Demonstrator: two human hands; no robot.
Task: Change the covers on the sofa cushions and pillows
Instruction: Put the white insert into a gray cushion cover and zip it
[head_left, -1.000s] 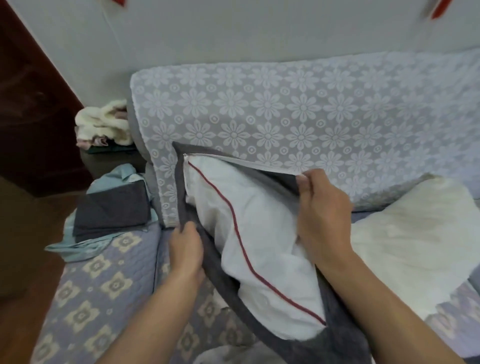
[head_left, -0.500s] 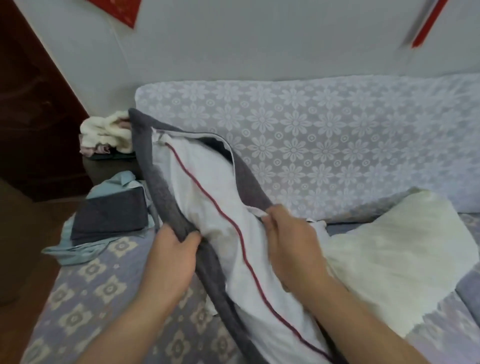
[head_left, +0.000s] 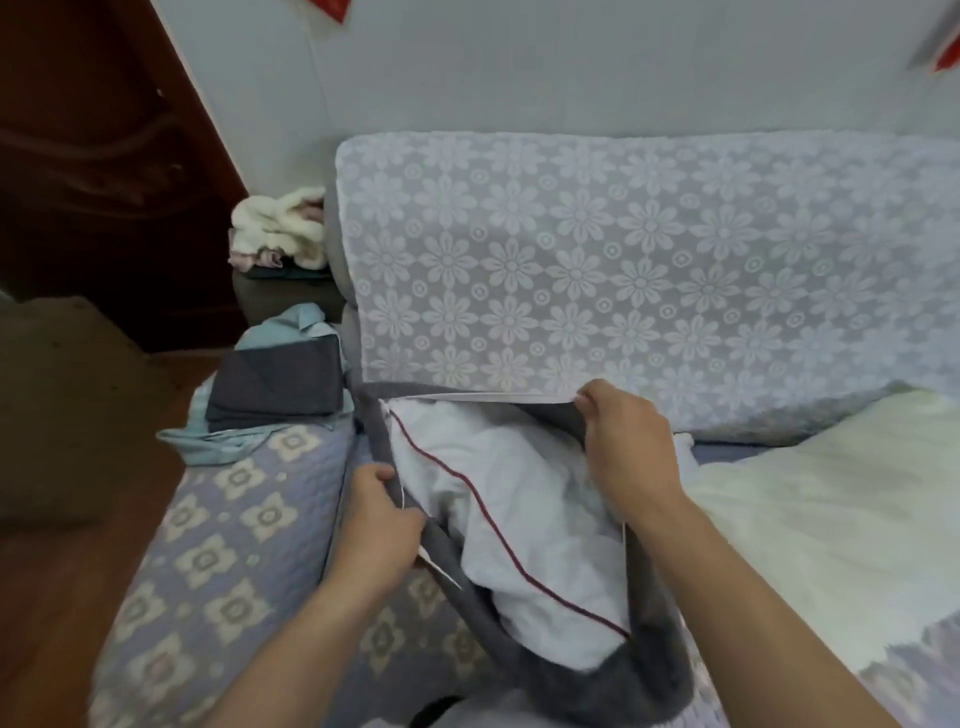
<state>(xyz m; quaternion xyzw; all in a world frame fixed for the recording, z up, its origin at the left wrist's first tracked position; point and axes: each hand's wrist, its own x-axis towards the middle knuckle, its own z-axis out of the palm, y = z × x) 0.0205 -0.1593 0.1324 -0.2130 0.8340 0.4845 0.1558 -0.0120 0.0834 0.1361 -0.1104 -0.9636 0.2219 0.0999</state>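
A white pillow (head_left: 524, 519) with a dark red piping line lies half inside a fuzzy dark grey cover (head_left: 587, 686) on the sofa seat. My left hand (head_left: 379, 525) grips the near left edge of the cover's opening. My right hand (head_left: 623, 447) pinches the far edge of the opening and holds it up, so the mouth gapes wide. The pillow's lower end is hidden inside the cover.
The sofa back (head_left: 623, 270) wears a pale floral lace cover. A bare cream pillow (head_left: 831, 519) lies to the right. Folded grey and light blue covers (head_left: 275, 384) sit on the quilted armrest (head_left: 228, 561), fluffy cloths (head_left: 280, 228) behind. A dark wooden door (head_left: 104, 156) stands left.
The pillow and cover have come down from standing upright to lying lower on the seat. My right hand moved up to the far edge, spreading the opening wide.
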